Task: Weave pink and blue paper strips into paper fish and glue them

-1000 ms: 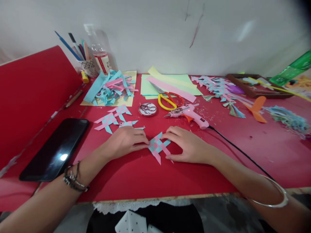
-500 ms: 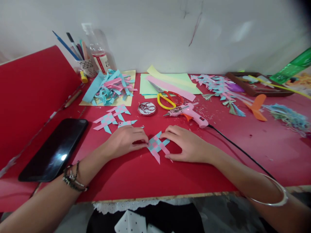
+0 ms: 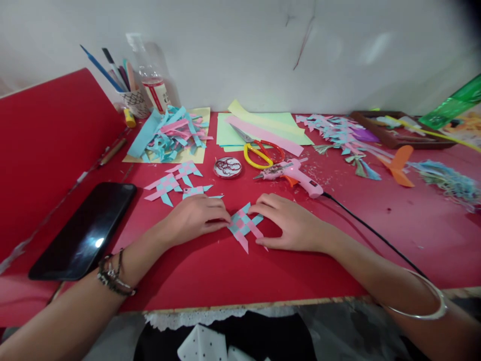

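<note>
A woven paper fish (image 3: pixel 241 223) in pink and light blue lies flat on the red table in front of me. My left hand (image 3: pixel 195 216) has its thumb and fingertips pinched together at the fish's left corner. From the other side, my right hand (image 3: pixel 287 224) holds the fish, fingertips on its upper strips and thumb by the lower right ones, with a gap between. Several similar woven fish (image 3: pixel 165 186) lie beyond my left hand, one partly hidden by it. A small round dish (image 3: pixel 227 167) with dark red thread sits beyond the fish.
A pink glue gun (image 3: pixel 295 175) with a black cord lies beyond my right hand. Behind it are yellow-and-red scissors (image 3: pixel 259 154) and paper sheets (image 3: pixel 274 123). Paper strips (image 3: pixel 175 133) are heaped at the back left, a phone (image 3: pixel 84 230) at left, tasselled fish strings (image 3: pixel 334 133) at right.
The left fingertips have shifted very slightly at the fish's corner. Otherwise the hands and the fish stay in place; the whole view moves by a hair.
</note>
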Demonstrator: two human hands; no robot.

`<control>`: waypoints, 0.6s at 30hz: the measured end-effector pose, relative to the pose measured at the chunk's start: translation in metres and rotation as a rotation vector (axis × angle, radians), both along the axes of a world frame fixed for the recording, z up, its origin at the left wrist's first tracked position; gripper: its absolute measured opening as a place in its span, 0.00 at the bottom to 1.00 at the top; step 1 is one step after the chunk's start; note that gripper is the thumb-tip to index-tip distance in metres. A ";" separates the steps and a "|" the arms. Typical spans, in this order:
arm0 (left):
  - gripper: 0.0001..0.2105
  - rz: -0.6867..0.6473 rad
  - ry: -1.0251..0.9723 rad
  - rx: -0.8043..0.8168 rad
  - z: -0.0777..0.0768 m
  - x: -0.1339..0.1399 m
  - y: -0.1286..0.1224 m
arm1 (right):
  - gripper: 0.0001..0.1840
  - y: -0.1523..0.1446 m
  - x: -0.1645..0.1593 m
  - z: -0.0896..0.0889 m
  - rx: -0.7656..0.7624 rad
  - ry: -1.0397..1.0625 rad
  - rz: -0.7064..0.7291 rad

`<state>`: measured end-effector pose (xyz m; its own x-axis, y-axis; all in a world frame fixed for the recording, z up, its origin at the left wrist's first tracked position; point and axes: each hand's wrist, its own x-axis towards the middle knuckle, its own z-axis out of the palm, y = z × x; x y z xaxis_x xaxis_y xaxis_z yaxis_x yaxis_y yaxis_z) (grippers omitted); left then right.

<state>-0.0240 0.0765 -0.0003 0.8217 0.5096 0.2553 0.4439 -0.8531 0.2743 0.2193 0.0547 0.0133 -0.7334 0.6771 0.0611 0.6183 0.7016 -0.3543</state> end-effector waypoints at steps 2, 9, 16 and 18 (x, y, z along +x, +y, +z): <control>0.08 -0.006 0.005 0.006 0.000 -0.001 0.000 | 0.25 0.000 0.000 0.000 0.000 0.001 0.000; 0.10 -0.065 0.019 0.063 0.005 -0.002 0.000 | 0.24 0.000 0.001 0.000 -0.013 -0.002 0.000; 0.11 -0.085 0.006 0.128 0.007 -0.002 -0.001 | 0.25 0.000 0.000 0.001 -0.020 -0.009 0.001; 0.11 -0.083 0.000 0.120 0.006 -0.002 -0.001 | 0.25 0.000 0.001 0.001 -0.018 -0.010 -0.001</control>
<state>-0.0262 0.0757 0.0060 0.8597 0.4057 0.3104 0.3706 -0.9135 0.1678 0.2198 0.0547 0.0142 -0.7333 0.6786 0.0421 0.6222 0.6948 -0.3606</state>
